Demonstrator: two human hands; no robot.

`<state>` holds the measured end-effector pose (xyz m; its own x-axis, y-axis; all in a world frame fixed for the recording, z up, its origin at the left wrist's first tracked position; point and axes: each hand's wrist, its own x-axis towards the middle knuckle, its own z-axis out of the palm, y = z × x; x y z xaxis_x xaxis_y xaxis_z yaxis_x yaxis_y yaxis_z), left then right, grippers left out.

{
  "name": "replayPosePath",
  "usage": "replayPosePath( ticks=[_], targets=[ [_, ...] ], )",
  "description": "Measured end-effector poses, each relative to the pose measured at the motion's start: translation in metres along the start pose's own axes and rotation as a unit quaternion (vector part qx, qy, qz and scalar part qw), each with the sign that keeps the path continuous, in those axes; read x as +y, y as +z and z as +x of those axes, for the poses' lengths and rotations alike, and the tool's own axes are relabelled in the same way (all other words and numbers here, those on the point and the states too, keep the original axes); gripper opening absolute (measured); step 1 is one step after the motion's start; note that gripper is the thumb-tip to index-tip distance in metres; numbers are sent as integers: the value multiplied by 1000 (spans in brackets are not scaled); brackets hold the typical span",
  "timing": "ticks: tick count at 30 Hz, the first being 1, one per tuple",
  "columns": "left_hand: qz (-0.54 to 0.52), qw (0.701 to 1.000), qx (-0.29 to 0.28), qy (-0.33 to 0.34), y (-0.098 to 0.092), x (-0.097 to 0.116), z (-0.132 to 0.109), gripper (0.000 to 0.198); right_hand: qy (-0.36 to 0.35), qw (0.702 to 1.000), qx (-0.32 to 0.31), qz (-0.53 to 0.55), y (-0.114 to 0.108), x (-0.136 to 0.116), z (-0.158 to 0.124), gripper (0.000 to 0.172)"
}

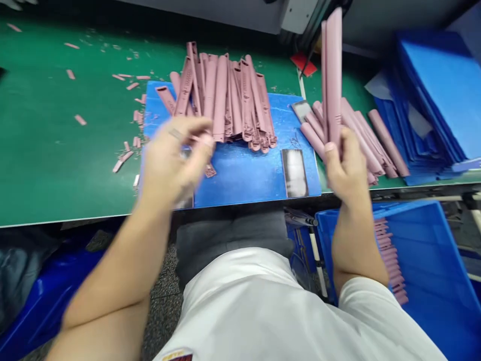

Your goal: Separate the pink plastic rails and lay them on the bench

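Observation:
In my right hand [347,168] a few long pink plastic shells [333,75] stand upright, gripped at their lower ends above the right part of the bench. My left hand [175,160] is blurred over the left side of the blue sheet [240,175]. Its thumb and fingers are drawn together, and a thin sliver shows at them that I cannot make out. Just beyond that hand lies a heap of pink plastic shells [233,100], some with the hollow side up. A small pink piece [210,170] lies beside my left thumb.
More pink shells [364,135] lie on the green bench [56,165] at right, next to stacked blue sheets [439,100]. Pink scraps [122,161] are scattered at left. Below right, a blue crate [432,260] holds a row of pink parts [391,260]. A red piece [303,64] lies at the back.

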<state>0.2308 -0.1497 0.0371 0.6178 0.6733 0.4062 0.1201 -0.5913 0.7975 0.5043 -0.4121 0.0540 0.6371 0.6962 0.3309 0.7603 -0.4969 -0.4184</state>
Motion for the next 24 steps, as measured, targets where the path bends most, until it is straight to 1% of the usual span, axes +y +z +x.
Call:
replayPosePath(
  ticks=[1, 2, 3, 5, 6, 7, 8, 10, 11, 12, 13, 15, 16, 18, 19, 20, 22, 24],
  targets=[
    [66, 997, 23, -13, -13, -12, 21, 49, 11, 996, 5, -88, -18, 17, 7, 59],
    [122, 991, 29, -44, -22, -24, 43, 48, 31, 986, -2, -162, -34, 33, 13, 62],
    [163, 982, -2, -92, -28, -37, 64, 45, 60, 973, -14, -221, -45, 47, 18, 63],
    [215, 955, -70, -192, -27, -60, 99, 36, 110, 945, -54, -303, -57, 67, 25, 63],
    [228, 939, -100, -235, -23, -70, 112, 31, 125, 935, -67, -325, -57, 74, 27, 62],
    [234, 928, -113, -268, -18, -79, 122, 27, 133, 929, -66, -340, -55, 78, 28, 61],
    [233, 922, -110, -289, -13, -87, 130, 24, 136, 926, -53, -349, -51, 79, 28, 60],
    [198, 930, -71, -303, -6, -100, 137, 22, 120, 933, -5, -340, -38, 74, 29, 58],
    [164, 939, -42, -299, -6, -105, 137, 23, 97, 943, 12, -317, -29, 67, 30, 57],
    [122, 948, -19, -293, -7, -108, 134, 26, 60, 958, 9, -280, -19, 58, 33, 55],
    [77, 954, 1, -289, -11, -109, 127, 30, 17, 972, -10, -235, -8, 47, 38, 52],
    [-11, 960, 35, -278, -22, -103, 107, 37, -51, 984, -82, -149, 19, 21, 56, 46],
    [-51, 961, 53, -268, -28, -96, 92, 44, -65, 983, -120, -123, 35, 8, 68, 45],
    [-125, 959, 88, -237, -39, -77, 57, 58, -48, 976, -180, -110, 68, -15, 99, 44],
    [-158, 956, 100, -227, -43, -66, 39, 60, -26, 971, -206, -116, 84, -24, 116, 42],
    [-193, 950, 107, -220, -45, -55, 20, 58, -2, 966, -227, -124, 98, -29, 131, 36],
    [-264, 932, 110, -222, -44, -36, -13, 53, 33, 959, -251, -126, 121, -31, 154, 23],
    [-335, 908, 105, -228, -36, -22, -35, 58, 61, 966, -239, -75, 133, -21, 164, 17]
  ],
)
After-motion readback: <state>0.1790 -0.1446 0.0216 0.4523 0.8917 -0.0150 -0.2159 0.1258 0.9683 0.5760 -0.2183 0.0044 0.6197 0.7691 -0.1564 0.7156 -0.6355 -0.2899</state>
